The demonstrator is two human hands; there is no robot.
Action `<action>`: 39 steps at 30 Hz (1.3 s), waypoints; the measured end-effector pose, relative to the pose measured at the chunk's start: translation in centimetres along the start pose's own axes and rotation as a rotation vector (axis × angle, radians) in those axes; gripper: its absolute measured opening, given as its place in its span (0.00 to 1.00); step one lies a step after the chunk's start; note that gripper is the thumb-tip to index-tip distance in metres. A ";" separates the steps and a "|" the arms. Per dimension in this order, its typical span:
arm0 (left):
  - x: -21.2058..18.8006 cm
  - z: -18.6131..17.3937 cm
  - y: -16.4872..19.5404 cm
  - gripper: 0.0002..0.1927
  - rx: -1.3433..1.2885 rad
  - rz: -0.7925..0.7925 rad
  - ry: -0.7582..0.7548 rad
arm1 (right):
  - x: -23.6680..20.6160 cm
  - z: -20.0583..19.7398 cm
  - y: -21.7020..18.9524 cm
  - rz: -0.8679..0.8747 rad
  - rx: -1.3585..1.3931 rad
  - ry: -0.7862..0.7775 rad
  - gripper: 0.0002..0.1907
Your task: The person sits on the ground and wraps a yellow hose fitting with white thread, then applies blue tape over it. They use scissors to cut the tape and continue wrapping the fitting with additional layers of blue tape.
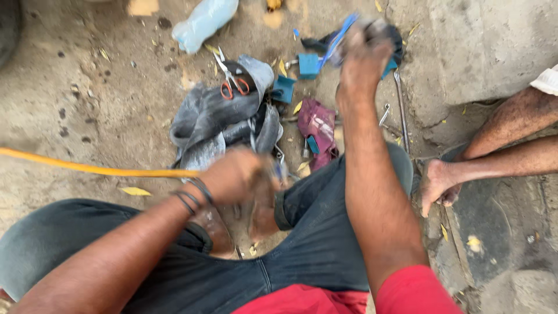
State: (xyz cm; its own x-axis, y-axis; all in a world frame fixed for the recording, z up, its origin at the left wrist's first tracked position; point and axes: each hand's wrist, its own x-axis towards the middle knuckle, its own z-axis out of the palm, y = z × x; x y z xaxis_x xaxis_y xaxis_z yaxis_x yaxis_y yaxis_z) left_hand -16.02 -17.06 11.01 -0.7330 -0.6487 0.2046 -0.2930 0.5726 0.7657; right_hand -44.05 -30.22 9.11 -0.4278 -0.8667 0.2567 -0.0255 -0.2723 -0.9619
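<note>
I sit on the ground in dark jeans and a red shirt. My left hand [235, 174], with dark bands on the wrist, is closed low between my knees. A yellow hose [87, 168] runs in from the left and ends at this hand. My right hand [363, 49] reaches far forward, blurred, with its fingers closed around a dark object [396, 36] among the tools; a blue strip [342, 32] sticks out beside it. Grey inner-tube rubber [215, 122] lies just beyond my left hand, with orange-handled scissors [232, 82] on top.
Another person's hand [437, 185] and forearms come in from the right. On the dirt lie a plastic bottle [203, 22], two blue boxes [308, 64], a maroon pouch [317, 129] and a long metal rod [401, 110]. A stone slab [482, 46] rises at the far right.
</note>
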 end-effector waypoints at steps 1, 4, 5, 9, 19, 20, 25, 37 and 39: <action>0.4 -1.3 -1.3 0.19 -0.007 -0.156 0.031 | -0.6 0.0 -0.3 0.084 -0.033 -0.029 0.05; -0.1 -5.9 -4.6 0.14 -0.353 -0.393 0.343 | -3.5 1.4 -1.7 0.266 -0.076 -0.148 0.06; -0.3 -7.2 -5.2 0.14 -0.327 -0.329 0.435 | -4.1 2.1 -2.2 0.252 -0.030 -0.205 0.06; -0.2 -10.5 -5.0 0.17 -0.351 -0.294 0.583 | -4.6 4.1 -3.9 0.248 0.010 -0.266 0.08; 0.2 -8.5 -4.3 0.15 -0.637 -0.325 0.527 | -8.5 7.3 -2.7 0.353 0.259 -0.357 0.08; 0.1 -8.3 -4.4 0.15 -0.632 -0.282 0.534 | -9.0 7.8 -2.8 0.362 0.259 -0.358 0.08; 0.0 -7.9 -4.2 0.15 -0.406 -0.133 0.569 | -11.1 9.7 -3.6 0.420 0.341 -0.358 0.09; 0.5 -8.8 -2.7 0.15 -0.508 -0.292 0.505 | -11.7 11.0 -3.5 0.495 0.257 -0.283 0.11; 0.7 -8.7 -2.9 0.14 -0.500 -0.284 0.496 | -11.7 10.9 -3.3 0.463 0.239 -0.270 0.11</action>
State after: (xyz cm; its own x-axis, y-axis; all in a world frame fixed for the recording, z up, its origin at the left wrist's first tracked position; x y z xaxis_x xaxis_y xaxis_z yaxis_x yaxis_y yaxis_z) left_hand -10.31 -23.56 14.24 -0.2745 -0.9543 0.1181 -0.0298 0.1312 0.9909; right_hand -29.11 -23.79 10.30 -0.0991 -0.9851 -0.1403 0.3275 0.1009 -0.9395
